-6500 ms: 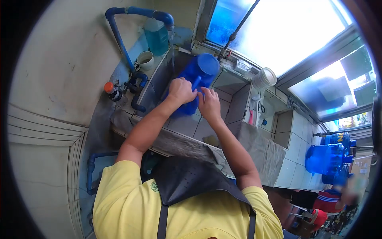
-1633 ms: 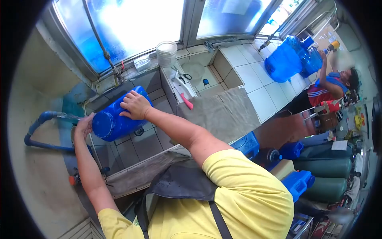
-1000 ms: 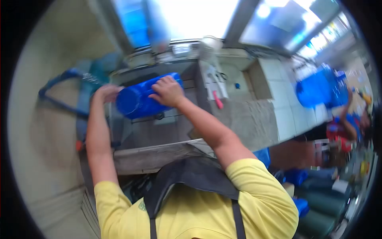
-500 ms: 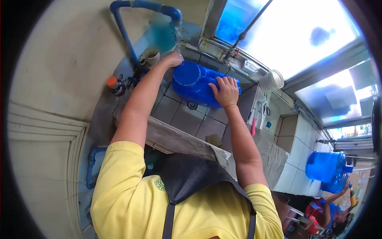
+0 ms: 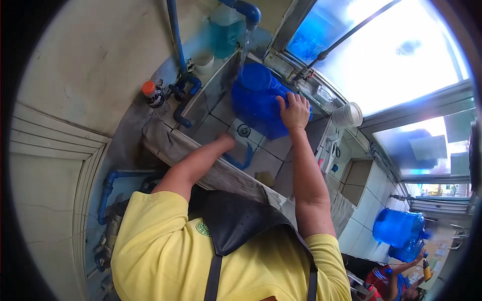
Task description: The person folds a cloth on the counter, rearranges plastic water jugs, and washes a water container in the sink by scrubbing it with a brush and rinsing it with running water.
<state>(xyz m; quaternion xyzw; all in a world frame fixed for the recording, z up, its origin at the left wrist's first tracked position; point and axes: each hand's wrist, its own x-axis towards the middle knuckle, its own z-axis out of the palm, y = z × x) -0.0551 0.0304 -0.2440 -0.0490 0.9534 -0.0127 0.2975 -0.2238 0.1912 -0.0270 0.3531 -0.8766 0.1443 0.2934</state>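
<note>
1 blue jug (image 5: 266,113) in sink (image 5: 267,161) — long axis from round end by water stream (image 5: 244,49) toward right hand (image 5: 295,113), nearer of 2, fingers curled on it. Left hand (image 5: 227,142) apart, near curved blue piece (image 5: 247,159) — fingers blurred, can't tell.

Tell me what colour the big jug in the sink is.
The jug is deep blue; it shows best in the head view, the only one here.

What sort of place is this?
Probably a washing area, perhaps in a water-refilling shop: a pipe runs water at a tiled sink, a blue jug is in it, and big blue bottles are farther along.
</note>
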